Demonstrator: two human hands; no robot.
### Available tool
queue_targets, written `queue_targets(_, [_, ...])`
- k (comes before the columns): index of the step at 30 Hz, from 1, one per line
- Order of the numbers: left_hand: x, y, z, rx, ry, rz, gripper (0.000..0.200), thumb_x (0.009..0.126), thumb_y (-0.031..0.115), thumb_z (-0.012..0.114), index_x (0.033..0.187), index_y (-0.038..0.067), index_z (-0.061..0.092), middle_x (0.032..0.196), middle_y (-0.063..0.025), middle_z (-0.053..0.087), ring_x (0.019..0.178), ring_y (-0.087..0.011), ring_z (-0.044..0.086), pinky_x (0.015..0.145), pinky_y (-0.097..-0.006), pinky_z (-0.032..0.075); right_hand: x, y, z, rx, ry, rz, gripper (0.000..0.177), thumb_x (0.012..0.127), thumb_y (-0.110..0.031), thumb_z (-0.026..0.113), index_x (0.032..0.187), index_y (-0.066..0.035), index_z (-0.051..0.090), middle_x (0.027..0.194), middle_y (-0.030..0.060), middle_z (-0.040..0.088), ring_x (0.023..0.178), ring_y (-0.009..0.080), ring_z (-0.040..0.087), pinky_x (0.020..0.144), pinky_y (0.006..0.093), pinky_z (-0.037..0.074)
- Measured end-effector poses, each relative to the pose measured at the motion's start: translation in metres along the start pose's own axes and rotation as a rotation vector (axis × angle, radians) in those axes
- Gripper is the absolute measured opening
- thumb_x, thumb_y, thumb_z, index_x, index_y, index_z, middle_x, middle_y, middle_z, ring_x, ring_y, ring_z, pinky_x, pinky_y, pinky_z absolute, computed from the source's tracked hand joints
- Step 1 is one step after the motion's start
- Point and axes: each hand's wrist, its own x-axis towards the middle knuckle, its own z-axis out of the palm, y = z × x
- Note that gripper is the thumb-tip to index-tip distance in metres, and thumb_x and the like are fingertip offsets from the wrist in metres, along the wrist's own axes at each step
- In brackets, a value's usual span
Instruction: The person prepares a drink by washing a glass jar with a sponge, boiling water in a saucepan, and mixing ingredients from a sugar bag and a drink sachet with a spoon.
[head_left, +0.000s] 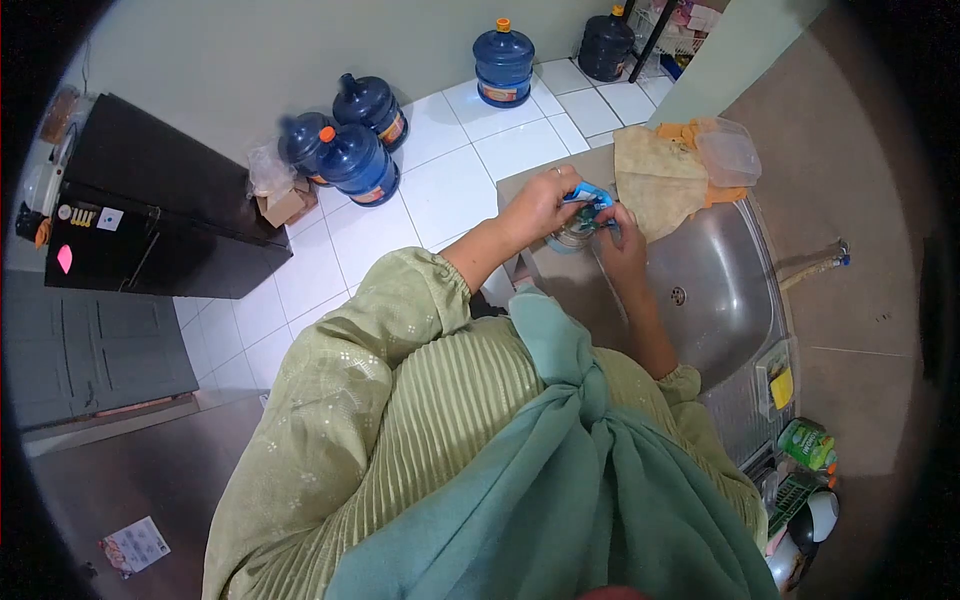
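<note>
My left hand [543, 208] pinches one end of a small blue sachet [588, 193]. From the other side my right hand [622, 243] has its fingers closed on the same sachet. Just below it a clear glass container [570, 241] stands on the counter [570, 290], partly covered by my hands. Whether anything is coming out of the sachet is too small to see.
The steel sink [715, 270] lies to the right, with a beige cloth [655, 178] and a clear plastic box [728, 152] beyond it. A faucet [815, 268] juts in from the wall. Several blue water jugs [503, 65] stand on the tiled floor; a black fridge [170, 200] is at left.
</note>
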Motion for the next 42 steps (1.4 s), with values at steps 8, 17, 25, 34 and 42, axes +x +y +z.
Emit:
queue_targets(8, [0.004,-0.005,0.001,0.002,-0.077,0.115,0.019,0.066,0.004,0.065,0.082,0.003,0.054,0.081,-0.0127,0.053,0.081,-0.0333,0.053,0.071,-0.0403,0.043,-0.001,0.010,0.006,-0.046,0.024,-0.159,0.019,0.070,0.004,0.055,0.089,0.000,0.052,0.086,0.0088,0.053,0.089,0.0206,0.051,0.080,0.0287,0.040])
queue_targets(17, [0.011,0.003,-0.007,0.070,-0.168,0.126,0.020,0.066,0.001,0.064,0.084,0.004,0.055,0.082,-0.0119,0.054,0.083,-0.0329,0.053,0.073,-0.0395,0.044,0.000,0.006,0.004,-0.034,-0.031,-0.117,0.014,0.070,0.000,0.057,0.082,-0.003,0.052,0.097,0.0165,0.056,0.100,0.0330,0.050,0.085,0.0380,0.039])
queue_targets(25, [0.024,0.011,-0.020,0.094,-0.245,0.148,0.020,0.067,0.004,0.065,0.084,0.005,0.055,0.084,-0.0123,0.056,0.086,-0.0331,0.055,0.075,-0.0403,0.045,0.001,-0.011,-0.006,-0.065,-0.013,-0.094,0.017,0.066,0.003,0.059,0.081,-0.003,0.054,0.105,0.0149,0.055,0.104,0.0312,0.050,0.088,0.0374,0.040])
queue_targets(34, [-0.004,-0.011,-0.010,-0.144,0.018,-0.030,0.025,0.071,0.006,0.066,0.095,0.006,0.060,0.083,-0.0112,0.058,0.080,-0.0283,0.057,0.072,-0.0352,0.046,0.007,0.006,-0.012,0.257,-0.028,0.058,0.017,0.069,0.011,0.056,0.081,-0.002,0.055,0.111,0.0097,0.053,0.096,0.0183,0.056,0.078,0.0287,0.049])
queue_targets(42, [-0.011,-0.017,-0.003,-0.192,0.042,-0.001,0.010,0.070,0.006,0.068,0.078,0.004,0.062,0.077,-0.0077,0.053,0.074,-0.0237,0.054,0.066,-0.0319,0.044,0.007,0.007,-0.007,0.277,-0.067,0.022,0.014,0.071,0.010,0.055,0.081,0.000,0.054,0.107,0.0094,0.055,0.094,0.0156,0.057,0.081,0.0274,0.049])
